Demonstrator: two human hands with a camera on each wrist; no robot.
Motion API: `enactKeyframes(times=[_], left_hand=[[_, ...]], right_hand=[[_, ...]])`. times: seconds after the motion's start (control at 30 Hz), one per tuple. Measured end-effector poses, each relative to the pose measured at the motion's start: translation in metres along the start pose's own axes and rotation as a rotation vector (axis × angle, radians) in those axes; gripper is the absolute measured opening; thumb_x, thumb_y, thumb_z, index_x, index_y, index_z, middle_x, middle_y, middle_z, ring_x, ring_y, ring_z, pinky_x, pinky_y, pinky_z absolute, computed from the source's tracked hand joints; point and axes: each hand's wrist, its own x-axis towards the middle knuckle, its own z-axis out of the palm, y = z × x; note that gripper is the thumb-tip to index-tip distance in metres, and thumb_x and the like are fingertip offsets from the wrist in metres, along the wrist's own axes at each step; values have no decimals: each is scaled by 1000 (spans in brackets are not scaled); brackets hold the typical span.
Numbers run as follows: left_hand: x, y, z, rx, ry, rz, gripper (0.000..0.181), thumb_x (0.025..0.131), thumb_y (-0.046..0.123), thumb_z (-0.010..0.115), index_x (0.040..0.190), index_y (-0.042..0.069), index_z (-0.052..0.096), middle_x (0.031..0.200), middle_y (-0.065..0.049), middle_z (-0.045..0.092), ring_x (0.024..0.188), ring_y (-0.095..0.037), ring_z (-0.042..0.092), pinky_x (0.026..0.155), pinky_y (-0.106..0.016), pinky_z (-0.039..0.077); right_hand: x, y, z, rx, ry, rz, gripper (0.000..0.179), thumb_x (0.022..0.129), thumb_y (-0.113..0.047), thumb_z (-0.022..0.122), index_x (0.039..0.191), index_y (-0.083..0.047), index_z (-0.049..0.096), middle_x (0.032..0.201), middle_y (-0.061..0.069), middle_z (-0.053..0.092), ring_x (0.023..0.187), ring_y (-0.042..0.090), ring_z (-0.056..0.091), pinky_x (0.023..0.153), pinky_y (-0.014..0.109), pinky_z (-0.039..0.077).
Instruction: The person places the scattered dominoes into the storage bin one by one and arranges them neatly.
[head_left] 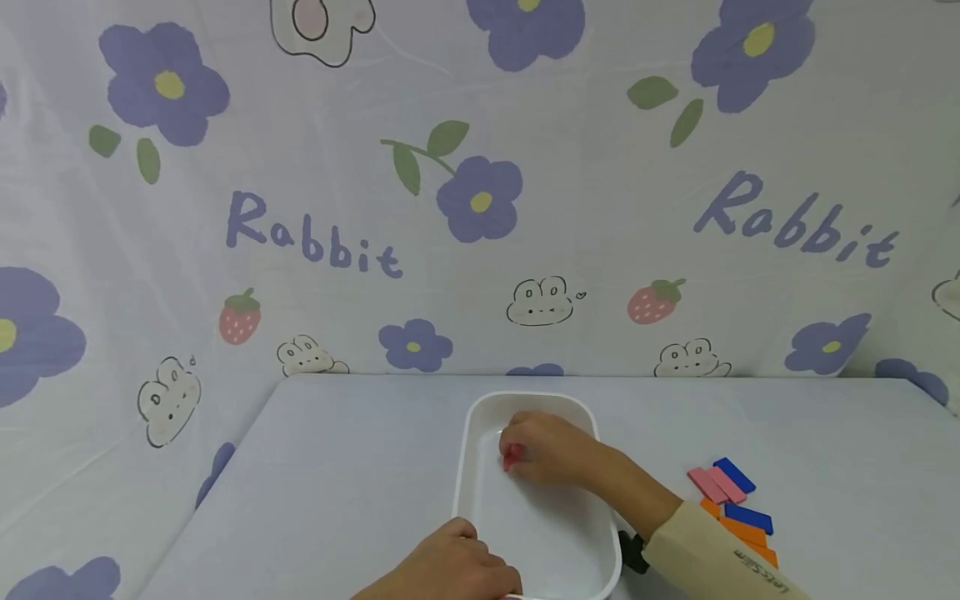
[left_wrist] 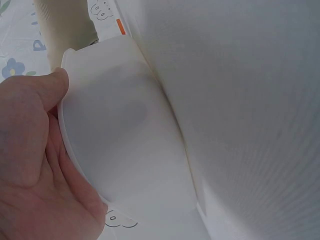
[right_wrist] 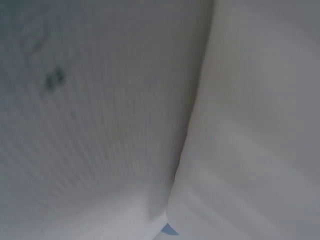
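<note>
A white plastic tray with rounded corners lies on the table in the head view. Over its far part, my right hand pinches a small red piece, mostly covered by the fingers. My left hand holds the tray's near-left rim. In the left wrist view, the left hand has its thumb on top of the tray's rim and its fingers curled beneath, along the pale outer wall. The right wrist view shows only pale surfaces, with no hand in it.
Right of the tray lie several flat rectangular pieces: pink ones, blue ones and orange ones. A black object sits by the right sleeve. Behind the table hangs a flowered cloth.
</note>
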Motion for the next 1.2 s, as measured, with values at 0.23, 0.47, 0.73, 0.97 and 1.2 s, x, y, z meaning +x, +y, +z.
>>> enactKeyframes(times=[0.23,0.47,0.73,0.97,1.2], left_hand=[[1,0,-1,21,-50,-13,20,100,37,57,86,28,67,74,23,62,60,10,43,77,-17,35],[1,0,-1,7,-40,-17,20,100,35,57,84,26,66,72,22,61,59,10,41,77,-17,34],[1,1,-2,42,-9,1,19,99,34,59,83,26,66,71,21,60,58,8,42,75,-17,34],[1,0,-3,19,-48,-6,19,100,34,58,85,26,67,72,21,61,58,9,42,76,-16,33],[0,0,0,39,6,7,17,98,34,61,83,27,66,70,22,59,58,9,41,76,-16,33]], right_hand=[[4,-1,5,1,-19,20,12,85,-12,80,84,-17,69,81,-8,56,77,8,51,74,26,49],[5,-3,6,10,-11,13,14,85,-12,80,81,-19,68,80,-10,58,77,8,52,76,25,50],[9,-3,7,13,-14,3,12,85,-15,81,82,-19,70,77,-14,60,76,6,52,78,26,50],[10,-4,7,13,-21,16,10,85,-17,82,83,-19,72,75,-15,61,74,6,53,76,26,50],[9,-3,8,7,-4,3,9,85,-16,81,83,-18,73,82,-12,62,79,8,54,80,26,51]])
